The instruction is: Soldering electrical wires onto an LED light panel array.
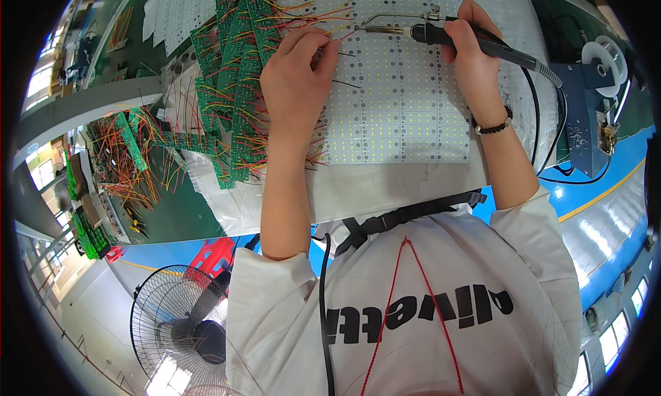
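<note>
My right hand (475,55) grips the black handle of a soldering iron (432,33) that has a thin metal feed tube along its top. The iron points left, its tip down at a sheet of white LED boards (399,114). Just left of the tip, the closed fingers of my left hand (296,79) pinch a red wire (347,35), its end reaching toward the tip. Whether tip and wire touch is too small to tell. Beside my left hand, green circuit boards (241,100) lie in an overlapping stack, their red, yellow and black wires spreading over the white sheet.
A blue solder feeder (582,114) with a white spool (607,62) stands at the right, joined to the iron by a cable (549,72). More wired boards (131,145) lie tangled on the left beyond a grey bar (89,103). A floor fan (180,327) stands lower left.
</note>
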Motion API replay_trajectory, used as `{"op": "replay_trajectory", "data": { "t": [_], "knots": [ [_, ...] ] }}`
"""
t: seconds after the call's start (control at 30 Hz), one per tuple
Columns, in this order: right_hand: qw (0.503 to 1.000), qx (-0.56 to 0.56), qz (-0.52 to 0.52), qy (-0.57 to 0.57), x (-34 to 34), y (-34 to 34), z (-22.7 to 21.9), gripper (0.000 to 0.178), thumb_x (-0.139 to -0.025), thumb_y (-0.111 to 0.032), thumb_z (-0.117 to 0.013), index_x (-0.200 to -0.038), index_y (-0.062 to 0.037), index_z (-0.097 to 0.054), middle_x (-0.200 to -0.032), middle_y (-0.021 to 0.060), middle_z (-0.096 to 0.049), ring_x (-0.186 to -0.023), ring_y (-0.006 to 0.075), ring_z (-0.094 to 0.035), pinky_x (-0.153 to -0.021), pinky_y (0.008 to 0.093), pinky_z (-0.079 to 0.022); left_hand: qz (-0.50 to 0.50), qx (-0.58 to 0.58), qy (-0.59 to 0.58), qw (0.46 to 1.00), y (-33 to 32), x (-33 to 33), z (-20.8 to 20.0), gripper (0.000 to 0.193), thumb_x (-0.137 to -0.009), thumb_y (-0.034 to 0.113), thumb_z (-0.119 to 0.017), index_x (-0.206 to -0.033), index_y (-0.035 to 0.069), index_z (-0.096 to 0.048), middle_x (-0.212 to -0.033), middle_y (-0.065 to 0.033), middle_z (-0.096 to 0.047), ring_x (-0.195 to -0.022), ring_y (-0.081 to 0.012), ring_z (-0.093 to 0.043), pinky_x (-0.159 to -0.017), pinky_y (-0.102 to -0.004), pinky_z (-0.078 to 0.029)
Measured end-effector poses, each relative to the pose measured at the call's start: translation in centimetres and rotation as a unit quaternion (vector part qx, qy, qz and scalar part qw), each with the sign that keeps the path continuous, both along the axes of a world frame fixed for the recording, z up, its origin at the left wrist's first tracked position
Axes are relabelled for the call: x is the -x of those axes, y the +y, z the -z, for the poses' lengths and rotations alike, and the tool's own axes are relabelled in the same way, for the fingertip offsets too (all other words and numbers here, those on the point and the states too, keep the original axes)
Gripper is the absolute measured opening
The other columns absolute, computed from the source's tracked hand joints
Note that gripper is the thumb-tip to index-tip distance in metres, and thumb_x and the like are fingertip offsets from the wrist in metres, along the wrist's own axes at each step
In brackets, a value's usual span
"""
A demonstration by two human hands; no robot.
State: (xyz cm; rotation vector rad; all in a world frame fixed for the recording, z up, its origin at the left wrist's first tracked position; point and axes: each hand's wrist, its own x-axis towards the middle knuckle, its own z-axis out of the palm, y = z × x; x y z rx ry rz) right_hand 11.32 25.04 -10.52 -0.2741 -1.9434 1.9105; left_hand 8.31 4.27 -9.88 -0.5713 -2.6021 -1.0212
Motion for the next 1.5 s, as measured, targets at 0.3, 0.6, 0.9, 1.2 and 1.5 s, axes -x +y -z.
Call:
{"op": "replay_trajectory", "data": {
  "t": [0.3,0.6,0.9,1.2,1.5],
  "knots": [
    [1.000,-0.014,-0.001,0.000,0.00,0.03,-0.02,0.021,-0.077,-0.008,-0.051,-0.060,-0.0067,-0.039,-0.052,-0.0019,-0.040,-0.041,0.0047,-0.036,-0.038,0.0212,-0.028,-0.013,0.009,0.023,1.000,0.23,-0.08,0.06,0.008,-0.076,0.005,-0.067,-0.077,-0.001,-0.061,-0.083,-0.0049,-0.065,-0.063,-0.0142,-0.060,-0.056,-0.0238,-0.049],
    [1.000,-0.013,-0.003,0.012,0.09,0.13,0.19,0.021,-0.077,-0.008,-0.051,-0.060,-0.0067,-0.039,-0.052,-0.0015,-0.040,-0.040,0.0051,-0.037,-0.038,0.0214,-0.028,-0.016,0.008,0.022,1.000,0.33,-0.04,0.21,0.008,-0.075,0.005,-0.068,-0.076,0.000,-0.062,-0.082,-0.0041,-0.065,-0.059,-0.0127,-0.057,-0.054,-0.0230,-0.046],
    [1.000,-0.006,0.012,0.001,0.01,0.10,0.14,0.020,-0.077,-0.010,-0.052,-0.061,-0.0074,-0.040,-0.052,-0.0015,-0.040,-0.040,0.0052,-0.037,-0.038,0.0213,-0.028,-0.018,0.000,0.028,0.999,0.30,0.01,0.30,0.008,-0.075,0.006,-0.068,-0.076,-0.001,-0.062,-0.083,-0.0039,-0.065,-0.059,-0.0120,-0.058,-0.053,-0.0227,-0.047],
    [1.000,-0.007,0.010,0.007,-0.05,-0.01,0.09,0.020,-0.078,-0.012,-0.052,-0.063,-0.0082,-0.040,-0.051,-0.0008,-0.043,-0.040,0.0052,-0.037,-0.038,0.0209,-0.027,-0.023,0.006,0.026,0.999,0.17,-0.10,0.31,0.009,-0.075,0.006,-0.068,-0.076,-0.001,-0.063,-0.084,-0.0040,-0.065,-0.061,-0.0125,-0.059,-0.055,-0.0227,-0.048],
    [1.000,-0.006,0.012,0.002,0.04,0.03,0.20,0.021,-0.078,-0.012,-0.052,-0.062,-0.0082,-0.039,-0.052,-0.0017,-0.040,-0.040,0.0051,-0.037,-0.038,0.0209,-0.028,-0.014,-0.005,0.019,1.000,0.26,-0.18,0.21,0.009,-0.074,0.005,-0.069,-0.080,-0.001,-0.064,-0.086,-0.0040,-0.065,-0.061,-0.0125,-0.059,-0.054,-0.0221,-0.048]
  ]
}}
